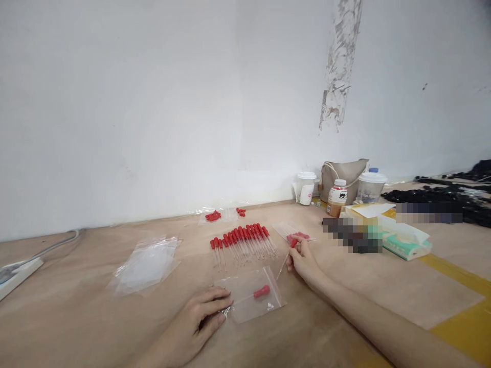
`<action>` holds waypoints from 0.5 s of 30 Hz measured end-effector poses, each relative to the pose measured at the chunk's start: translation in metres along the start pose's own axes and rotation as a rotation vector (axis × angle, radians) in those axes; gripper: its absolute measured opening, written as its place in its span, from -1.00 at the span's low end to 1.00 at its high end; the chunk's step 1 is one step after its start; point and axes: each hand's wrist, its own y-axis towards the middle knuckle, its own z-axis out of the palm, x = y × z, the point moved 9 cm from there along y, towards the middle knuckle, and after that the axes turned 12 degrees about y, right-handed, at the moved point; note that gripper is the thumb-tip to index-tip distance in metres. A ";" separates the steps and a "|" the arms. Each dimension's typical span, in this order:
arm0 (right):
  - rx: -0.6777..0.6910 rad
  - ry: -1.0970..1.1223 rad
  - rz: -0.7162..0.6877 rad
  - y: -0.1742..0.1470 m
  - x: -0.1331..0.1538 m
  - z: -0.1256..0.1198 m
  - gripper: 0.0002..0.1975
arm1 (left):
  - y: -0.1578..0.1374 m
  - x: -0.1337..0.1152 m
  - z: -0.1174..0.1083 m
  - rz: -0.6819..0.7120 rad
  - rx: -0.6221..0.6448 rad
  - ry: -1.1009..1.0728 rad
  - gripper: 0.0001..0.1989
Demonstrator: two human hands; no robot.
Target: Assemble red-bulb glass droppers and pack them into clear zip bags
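Observation:
A clear zip bag (245,309) lies flat in front of me, and one glass dropper with a red rubber bulb (262,292) is inside it. My left hand (203,317) has the bag's left end between thumb and fingers. In my right hand (305,260) is another red-bulbed dropper (293,243), pinched near its bulb, its thin glass tube slanting down toward the bag's zip edge. Beyond the bag, several red-bulbed droppers (241,237) lie side by side in a row. Just past my right hand sits a clear bag with red bulbs (299,236).
A stack of clear zip bags (149,263) lies to the left, near a white power strip (19,273). Loose red bulbs (213,216) rest by the wall. At the right stand a lidded cup (306,189), a bottle (337,198), a grey bag (341,176) and a tissue pack (406,245).

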 end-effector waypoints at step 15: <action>0.205 0.205 0.162 -0.027 -0.001 0.029 -0.65 | -0.002 0.008 0.005 -0.034 0.041 0.060 -0.67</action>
